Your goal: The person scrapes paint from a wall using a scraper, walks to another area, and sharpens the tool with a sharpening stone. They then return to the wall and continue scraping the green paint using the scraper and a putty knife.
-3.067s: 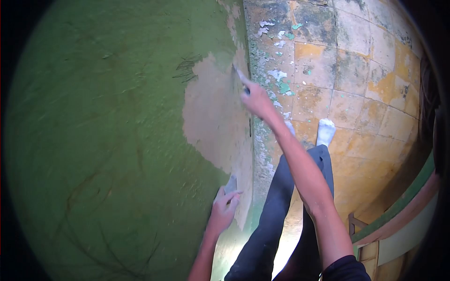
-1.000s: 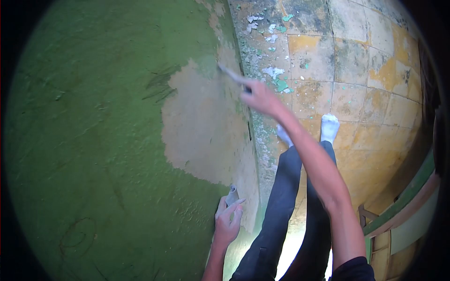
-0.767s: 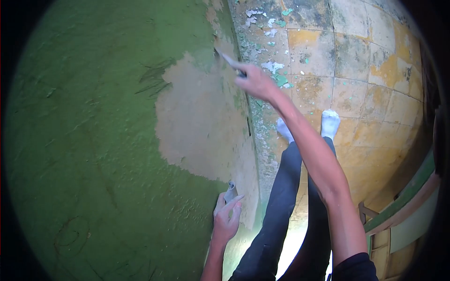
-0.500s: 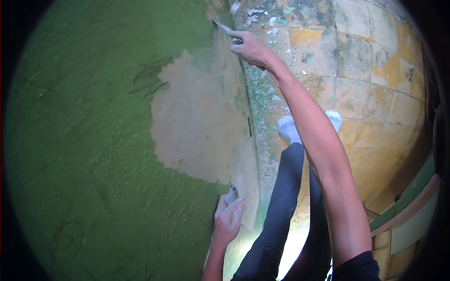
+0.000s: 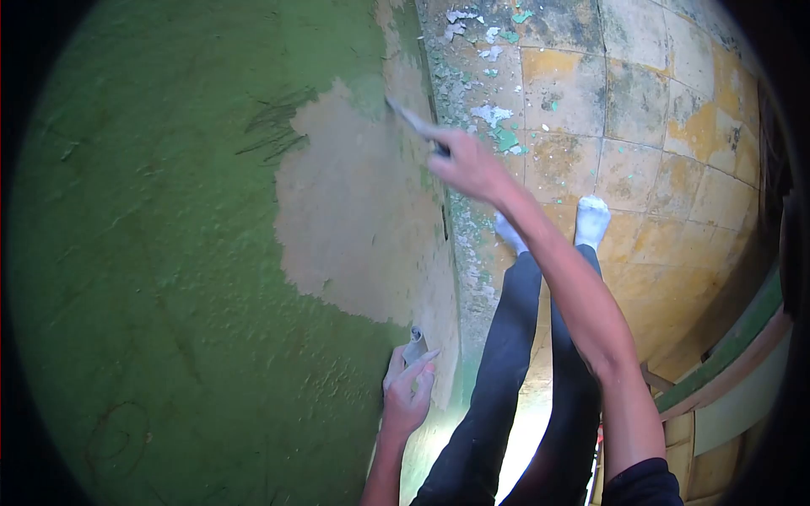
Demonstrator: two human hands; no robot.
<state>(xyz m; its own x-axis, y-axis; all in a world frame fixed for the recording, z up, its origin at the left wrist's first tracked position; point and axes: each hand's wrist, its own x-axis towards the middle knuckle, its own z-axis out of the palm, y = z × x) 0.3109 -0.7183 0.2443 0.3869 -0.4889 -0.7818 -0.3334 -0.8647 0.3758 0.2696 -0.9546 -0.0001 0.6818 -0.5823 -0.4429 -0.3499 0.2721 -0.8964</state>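
Note:
My right hand (image 5: 469,165) is closed around a slim, dusty scraper (image 5: 410,116). Its tip meets the wall at the upper right edge of the bare patch. Motion slightly blurs the hand, and the scraper's handle is mostly hidden by the fingers. Lower down, my left hand (image 5: 408,396) pinches a rolled grey sheet (image 5: 415,347), which looks like sandpaper. That hand rests close to the wall below the patch, with pale dust on its fingers. The green painted wall (image 5: 186,253) carries a large bare beige patch (image 5: 354,211) with ragged paint edges.
Paint flakes (image 5: 492,115) lie scattered on the tiled floor (image 5: 641,101) along the wall's base. My legs (image 5: 498,363) and white-socked feet (image 5: 593,221) stand beside the wall. A green-edged curved object (image 5: 726,346) is at the right.
My right hand has moved down along the wall with the scraper, towards the bare patch. More flakes show on the floor beside it. My left hand has barely moved.

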